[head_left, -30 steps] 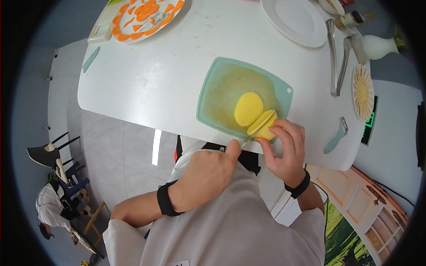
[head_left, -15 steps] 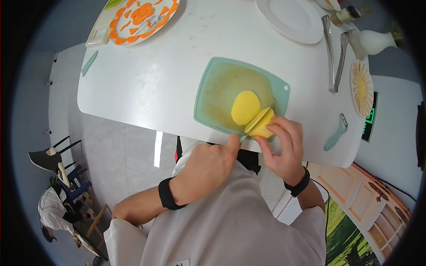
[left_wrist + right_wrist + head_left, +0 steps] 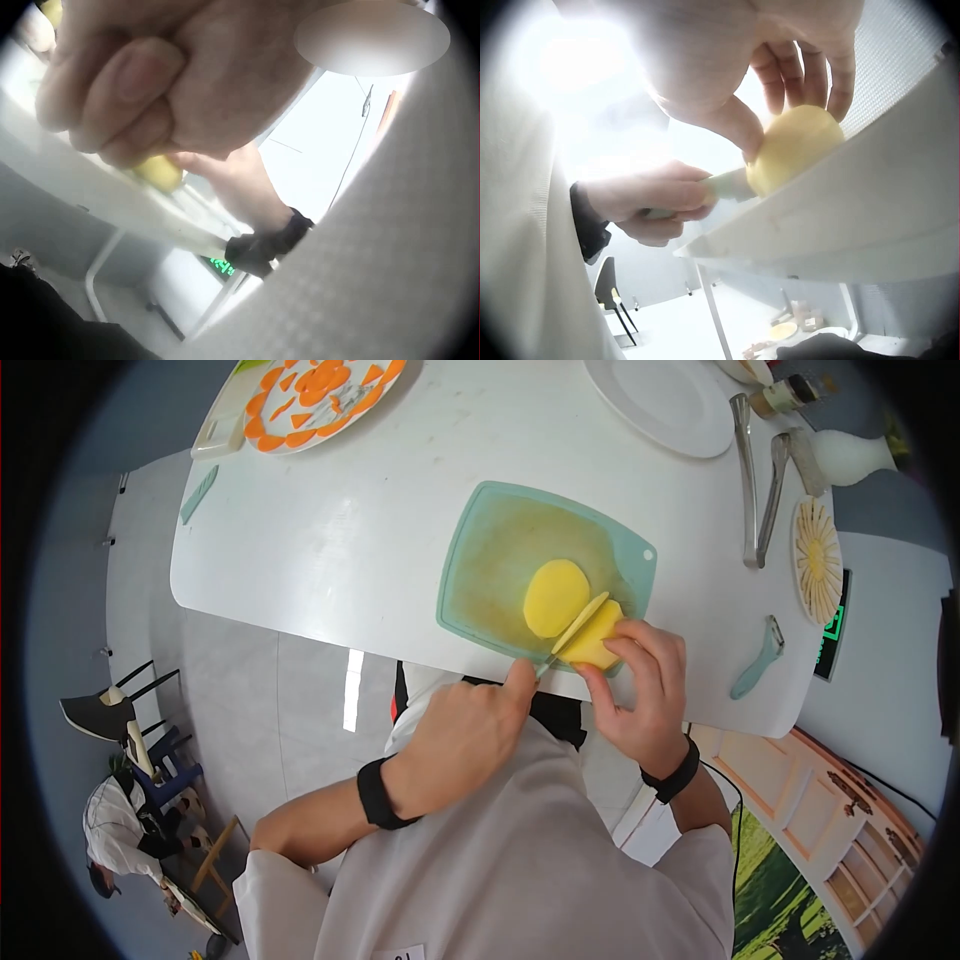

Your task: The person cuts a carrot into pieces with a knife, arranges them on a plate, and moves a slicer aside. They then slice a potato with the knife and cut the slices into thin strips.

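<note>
My left hand grips a knife with a pale green handle at the near edge of the green cutting board. The blade runs in beside a peeled yellow potato, mostly hidden by it. With thumb and fingertips, my right hand holds the potato from its right side. One thin potato slice leans up along the cut face. Another round slice lies flat on the board just left of it. In the left wrist view, the curled left fingers fill the top.
A plate of orange slices sits at the far left, near a green-handled tool. A white plate, metal tongs, a peeler and a fan-patterned dish stand to the right. Another person is at far left.
The thin slice has come away a little from the potato, so more of the potato's cut face shows. Both hands have kept nearly the same place and hold.
</note>
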Motion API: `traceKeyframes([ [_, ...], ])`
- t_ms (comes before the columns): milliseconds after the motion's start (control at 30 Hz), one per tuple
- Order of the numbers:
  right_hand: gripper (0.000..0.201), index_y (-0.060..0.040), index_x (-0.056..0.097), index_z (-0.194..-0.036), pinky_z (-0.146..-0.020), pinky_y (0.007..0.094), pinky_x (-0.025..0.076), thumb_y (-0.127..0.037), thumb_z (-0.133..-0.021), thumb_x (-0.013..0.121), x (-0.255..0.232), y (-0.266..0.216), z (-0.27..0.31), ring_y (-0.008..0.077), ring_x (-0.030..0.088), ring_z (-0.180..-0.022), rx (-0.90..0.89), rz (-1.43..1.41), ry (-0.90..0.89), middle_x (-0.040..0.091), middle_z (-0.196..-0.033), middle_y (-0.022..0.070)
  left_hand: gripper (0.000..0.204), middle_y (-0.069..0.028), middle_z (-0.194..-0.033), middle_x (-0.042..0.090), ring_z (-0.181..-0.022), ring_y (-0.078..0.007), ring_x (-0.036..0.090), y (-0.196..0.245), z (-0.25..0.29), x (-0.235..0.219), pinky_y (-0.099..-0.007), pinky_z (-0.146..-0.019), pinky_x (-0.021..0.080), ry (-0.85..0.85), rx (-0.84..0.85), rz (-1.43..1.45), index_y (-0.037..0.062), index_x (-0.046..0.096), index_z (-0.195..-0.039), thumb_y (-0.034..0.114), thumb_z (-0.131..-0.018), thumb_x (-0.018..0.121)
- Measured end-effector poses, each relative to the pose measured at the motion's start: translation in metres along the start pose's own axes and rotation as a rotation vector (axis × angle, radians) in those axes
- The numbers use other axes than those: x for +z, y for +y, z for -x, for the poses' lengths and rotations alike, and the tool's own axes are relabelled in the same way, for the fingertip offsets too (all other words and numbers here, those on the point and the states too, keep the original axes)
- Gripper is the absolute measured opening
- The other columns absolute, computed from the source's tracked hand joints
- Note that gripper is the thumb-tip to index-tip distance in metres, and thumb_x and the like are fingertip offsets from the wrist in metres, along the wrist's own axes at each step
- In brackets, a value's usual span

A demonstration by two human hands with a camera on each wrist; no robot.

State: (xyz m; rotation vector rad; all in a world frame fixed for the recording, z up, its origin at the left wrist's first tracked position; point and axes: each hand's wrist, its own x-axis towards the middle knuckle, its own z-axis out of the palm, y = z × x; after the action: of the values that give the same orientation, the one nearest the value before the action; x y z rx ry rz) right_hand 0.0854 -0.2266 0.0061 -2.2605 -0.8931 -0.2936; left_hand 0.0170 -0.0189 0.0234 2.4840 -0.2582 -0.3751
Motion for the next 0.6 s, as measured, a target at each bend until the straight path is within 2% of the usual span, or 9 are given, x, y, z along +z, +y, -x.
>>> traceKeyframes([
  [133, 0.044, -0.0018, 0.061, -0.115, -0.085, 0.0405, 0.05, -0.003, -0.076, 0.082, 0.001, 0.001, 0.0, 0.0331, 0.058, -0.102, 0.001, -0.015, 0.015, 0.06, -0.122, 0.0128, 0.017, -0.015, -0.051, 0.054, -0.046, -0.0357, 0.058, -0.002, -0.005, 0.002, -0.0438, -0.044, 0.045, 0.026, 0.02, 0.001, 0.0006, 0.046, -0.095, 0.013, -0.099, 0.057],
  [233, 0.043, -0.0018, 0.061, -0.114, -0.085, 0.0404, 0.05, -0.003, -0.076, 0.082, -0.001, 0.001, -0.001, 0.0333, 0.058, -0.102, 0.005, 0.001, -0.009, 0.06, -0.121, 0.0129, 0.017, -0.0153, -0.051, 0.054, -0.046, -0.036, 0.058, -0.001, 0.008, 0.004, -0.0441, -0.044, 0.045, -0.075, -0.04, -0.028, 0.0008, 0.045, -0.095, 0.013, -0.1, 0.056],
  [433, 0.043, -0.0015, 0.062, -0.113, -0.085, 0.0406, 0.05, -0.003, -0.076, 0.082, -0.002, -0.001, -0.002, 0.0334, 0.058, -0.101, 0.005, -0.004, 0.002, 0.06, -0.12, 0.0128, 0.017, -0.0162, -0.051, 0.054, -0.047, -0.037, 0.058, 0.0, -0.007, 0.003, -0.0451, -0.045, 0.046, 0.012, 0.005, -0.052, 0.0007, 0.046, -0.097, 0.014, -0.1, 0.056],
  [533, 0.043, -0.0015, 0.062, -0.113, -0.085, 0.0405, 0.05, -0.003, -0.075, 0.083, 0.0, 0.0, 0.0, 0.0333, 0.057, -0.102, 0.017, -0.008, 0.007, 0.06, -0.121, 0.0128, 0.016, -0.0166, -0.051, 0.054, -0.047, -0.0376, 0.058, 0.0, 0.003, -0.002, -0.0458, -0.045, 0.047, -0.07, -0.09, -0.046, 0.0008, 0.047, -0.097, 0.014, -0.1, 0.057],
  [600, 0.043, -0.0016, 0.062, -0.112, -0.085, 0.0405, 0.05, -0.003, -0.075, 0.083, 0.0, 0.0, 0.0, 0.0332, 0.057, -0.102, 0.013, -0.002, 0.007, 0.06, -0.12, 0.0129, 0.017, -0.0162, -0.049, 0.053, -0.046, -0.0374, 0.058, -0.002, 0.004, 0.001, -0.046, -0.045, 0.047, -0.016, -0.069, -0.02, 0.0009, 0.047, -0.096, 0.014, -0.099, 0.057],
])
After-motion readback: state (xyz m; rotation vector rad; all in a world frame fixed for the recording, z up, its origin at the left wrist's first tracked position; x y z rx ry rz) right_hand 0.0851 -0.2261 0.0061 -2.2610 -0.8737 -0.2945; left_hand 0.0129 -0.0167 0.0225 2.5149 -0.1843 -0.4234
